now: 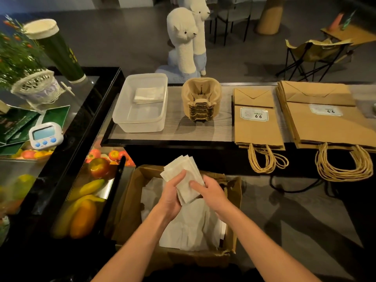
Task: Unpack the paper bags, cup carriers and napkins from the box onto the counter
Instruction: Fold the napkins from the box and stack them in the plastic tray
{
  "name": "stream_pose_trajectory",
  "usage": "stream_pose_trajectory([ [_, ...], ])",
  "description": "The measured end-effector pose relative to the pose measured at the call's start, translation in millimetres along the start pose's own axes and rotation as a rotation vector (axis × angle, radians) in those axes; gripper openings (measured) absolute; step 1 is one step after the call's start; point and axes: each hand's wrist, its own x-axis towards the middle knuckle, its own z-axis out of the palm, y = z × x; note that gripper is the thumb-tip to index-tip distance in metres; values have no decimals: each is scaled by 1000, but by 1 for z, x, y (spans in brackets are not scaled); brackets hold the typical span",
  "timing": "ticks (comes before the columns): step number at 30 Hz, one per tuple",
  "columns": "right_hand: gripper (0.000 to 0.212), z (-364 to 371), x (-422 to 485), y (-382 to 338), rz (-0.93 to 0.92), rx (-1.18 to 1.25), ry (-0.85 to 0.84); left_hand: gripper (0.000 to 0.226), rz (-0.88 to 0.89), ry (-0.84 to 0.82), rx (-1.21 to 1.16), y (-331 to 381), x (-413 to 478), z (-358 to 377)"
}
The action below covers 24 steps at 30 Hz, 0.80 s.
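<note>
On the counter a tub stands at the left, with a stack of napkins in its far right corner. Right of the tub sit the cup carriers, then the small paper bags, then the large paper bags, handles hanging over the near edge. The box lies below, before the counter, with loose paper in it. Above it, the left hand and right hand hold a bundle of napkins. A timer stands left of the tub.

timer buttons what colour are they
Blue: three round buttons on the white timer, seen best in the head view.
</note>
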Motion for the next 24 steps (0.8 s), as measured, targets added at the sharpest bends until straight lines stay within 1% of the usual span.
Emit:
stream_pose_trajectory([
  [1, 23, -2, 0, -5, -47, -23, 17, 18, 11, 1, 12, 4, 1, -1],
  [2, 20, -6, -1, -14, -97, -66, 41, 27, 33, 7, 27, 10, 2, -2],
  [4, 20, -16, -2, -28, -192, -145, 93, 52, 104, 28, 91, 21, 7, -3],
  [5, 25, -20, -2, -34, -233, -131, 102, 62, 144, 40, 124, 28, 8, -1],
  [6, 35, -22, -1, -40, -255, -78, 101, 68, 174, 39, 137, 35, 9, 2],
  [8, 49, -24, 1, -51, -265, 19, 93, 66, 217, 16, 122, 48, 12, 8],
  [11, 46, -29, 13, -69, -352, -25, 186, 52, 333, -27, 223, 69, 13, 18],
  [13, 45, -37, 21, -85, -433, -155, 247, 50, 439, -11, 348, 84, 16, 20],
  [16, 48, -49, 36, -104, -587, -506, 305, 64, 568, 4, 509, 105, 27, 26],
  [18, 51, -54, 46, -111, -623, -618, 335, 69, 622, 11, 603, 115, 35, 32],
  [21, 52, -53, 57, -113, -588, -643, 361, 63, 625, 16, 683, 119, 49, 39],
  [24, 62, -47, 63, -104, -548, -623, 383, 61, 582, 8, 699, 114, 61, 39],
])
